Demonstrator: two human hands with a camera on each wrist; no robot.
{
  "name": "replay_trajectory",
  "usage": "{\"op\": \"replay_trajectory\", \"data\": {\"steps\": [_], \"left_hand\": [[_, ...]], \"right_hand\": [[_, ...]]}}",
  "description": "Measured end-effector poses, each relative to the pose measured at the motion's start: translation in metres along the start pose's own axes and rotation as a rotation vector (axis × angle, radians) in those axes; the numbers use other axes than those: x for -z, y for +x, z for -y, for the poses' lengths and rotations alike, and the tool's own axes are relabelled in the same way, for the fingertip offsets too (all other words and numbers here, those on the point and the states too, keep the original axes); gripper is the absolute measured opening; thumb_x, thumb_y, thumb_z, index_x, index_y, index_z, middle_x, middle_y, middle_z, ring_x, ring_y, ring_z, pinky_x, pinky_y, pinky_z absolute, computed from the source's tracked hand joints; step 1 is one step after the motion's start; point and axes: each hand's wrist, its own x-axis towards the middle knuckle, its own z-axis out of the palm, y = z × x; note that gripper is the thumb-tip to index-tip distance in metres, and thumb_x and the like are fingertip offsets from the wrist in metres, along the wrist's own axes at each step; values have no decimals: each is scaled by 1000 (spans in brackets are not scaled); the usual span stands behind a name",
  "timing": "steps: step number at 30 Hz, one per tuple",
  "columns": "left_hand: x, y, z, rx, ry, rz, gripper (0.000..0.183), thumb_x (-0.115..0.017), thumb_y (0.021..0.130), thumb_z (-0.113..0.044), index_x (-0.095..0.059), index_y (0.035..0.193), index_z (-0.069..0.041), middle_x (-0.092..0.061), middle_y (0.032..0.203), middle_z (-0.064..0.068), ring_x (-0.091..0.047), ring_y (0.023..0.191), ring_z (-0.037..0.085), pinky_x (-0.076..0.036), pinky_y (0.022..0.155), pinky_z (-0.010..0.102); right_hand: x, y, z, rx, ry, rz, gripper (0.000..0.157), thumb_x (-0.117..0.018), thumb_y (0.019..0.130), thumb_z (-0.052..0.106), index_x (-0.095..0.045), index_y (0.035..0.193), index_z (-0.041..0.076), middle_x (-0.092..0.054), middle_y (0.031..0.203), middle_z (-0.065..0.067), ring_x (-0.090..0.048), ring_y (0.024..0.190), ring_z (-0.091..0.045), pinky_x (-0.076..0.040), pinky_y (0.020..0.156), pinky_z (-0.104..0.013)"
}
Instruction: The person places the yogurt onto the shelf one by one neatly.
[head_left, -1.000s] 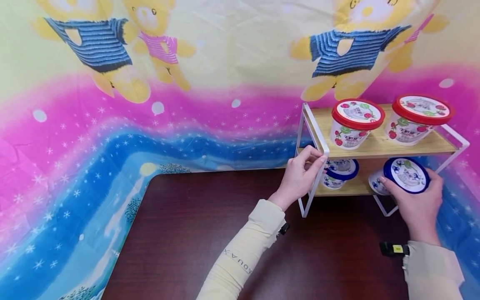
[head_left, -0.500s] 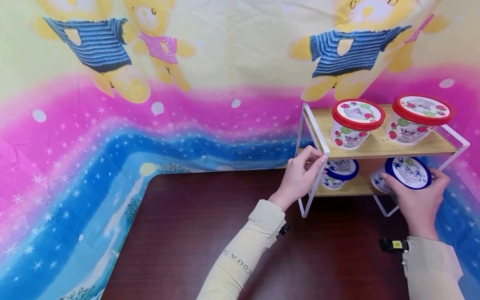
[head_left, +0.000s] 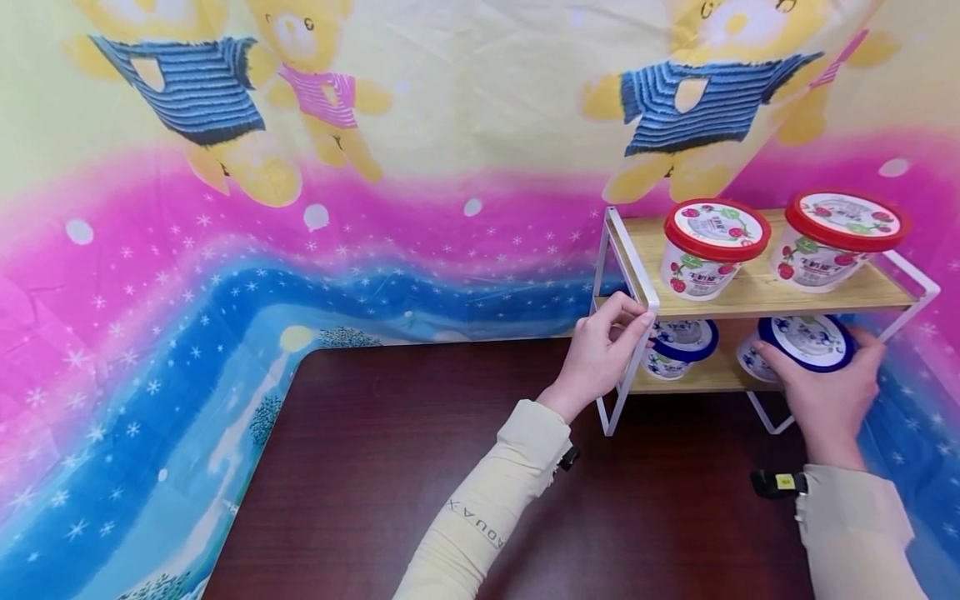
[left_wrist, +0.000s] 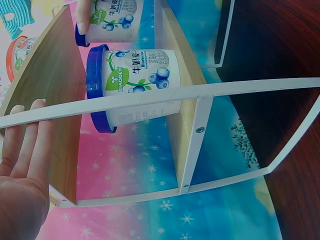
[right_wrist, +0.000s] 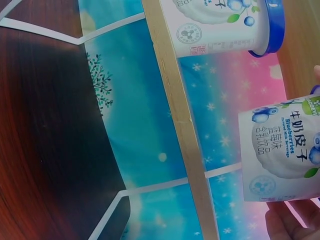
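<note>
My right hand grips a white blueberry milk-drink tub with a blue lid at the right of the lower tier of a two-tier rack. In the right wrist view a gap shows between this tub's base and the shelf board. A matching blue-lidded tub stands on the same tier at the left, partly hidden behind the rack's frame in the head view. My left hand holds the white metal frame at the rack's front left upper corner, fingers behind the bar.
Two red-lidded tubs, one on the left and one on the right, stand on the upper wooden shelf above my right hand. The rack rests on a dark brown table. A bear-print cloth hangs behind.
My right hand has shifted slightly left and toward the rack with the tub, whose lid now tilts less toward the head camera. The left hand keeps its hold on the frame.
</note>
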Motion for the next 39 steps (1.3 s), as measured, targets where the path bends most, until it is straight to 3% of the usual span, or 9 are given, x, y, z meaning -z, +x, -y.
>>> {"op": "replay_trajectory", "data": {"steps": [13,20,29,39], "left_hand": [[0,-1,0,-7,14,-3,9,-55,107,-21,-57,108,-12,-70,101,9,-73,83,17,-56,74,18],[1,0,3,-50,49,-19,8,-56,107,-20,-58,107,-12,-70,100,5,-69,82,4,-55,76,17],[0,1,3,-47,45,-18,8,-56,107,-20,-58,107,-12,-70,100,5,-68,82,2,-55,76,17],[0,1,2,-12,37,-6,9,-56,107,-22,-58,109,-13,-70,100,3,-70,83,6,-55,76,18]], "right_hand": [[-8,3,5,-13,-49,33,102,-81,80,56,-17,157,36,-26,164,4,-21,150,-16,-18,121,-42],[-13,12,3,-15,-54,57,107,-83,76,60,-15,156,38,-25,164,3,-21,151,-18,-19,121,-45],[-15,14,6,-10,-57,60,106,-83,77,57,-16,157,36,-26,164,2,-22,150,-18,-18,121,-42],[-14,14,3,-37,-67,81,108,-81,79,58,-12,158,35,-21,166,-1,-17,152,-22,-15,121,-47]]}}
